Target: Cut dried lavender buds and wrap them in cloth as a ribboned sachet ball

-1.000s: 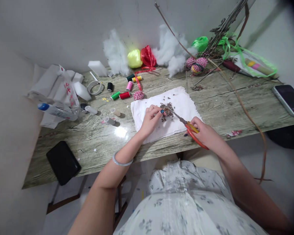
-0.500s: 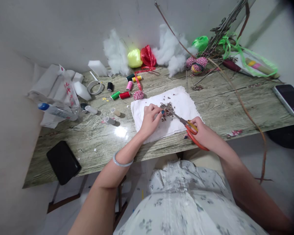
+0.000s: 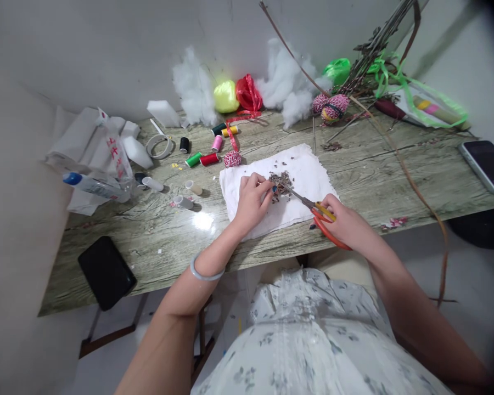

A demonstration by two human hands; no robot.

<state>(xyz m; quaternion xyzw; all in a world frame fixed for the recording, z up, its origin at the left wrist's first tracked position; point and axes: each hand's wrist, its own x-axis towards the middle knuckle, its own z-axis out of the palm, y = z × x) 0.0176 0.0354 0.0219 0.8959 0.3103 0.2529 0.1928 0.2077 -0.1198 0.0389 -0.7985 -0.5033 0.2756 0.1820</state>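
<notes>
My right hand (image 3: pixel 343 219) is closed round the handles of a pair of scissors (image 3: pixel 308 203) with orange-red and yellow grips. The blades point left into a small heap of dark dried plant bits (image 3: pixel 284 180) on a white cloth (image 3: pixel 313 164). At the heap's left side is my left hand (image 3: pixel 253 200), its fingers bent and pinched together by the scissor tips. Whatever lies between those fingers is too small to make out. Loose crumbs of the same dry material are scattered over the cloth.
Thread spools (image 3: pixel 209 159), a red-and-white string ball (image 3: pixel 232 159) and a tape roll (image 3: pixel 160 146) lie beyond the cloth. White stuffing (image 3: pixel 195 88) and dry stalks (image 3: pixel 370 52) are at the back. A long brown strip (image 3: pixel 411 178) crosses the right side. A phone (image 3: pixel 488 164) lies far right.
My right hand and the scissors have shifted very slightly right, the handles a little closer together. My left hand stays at the heap, its fingers moved slightly.
</notes>
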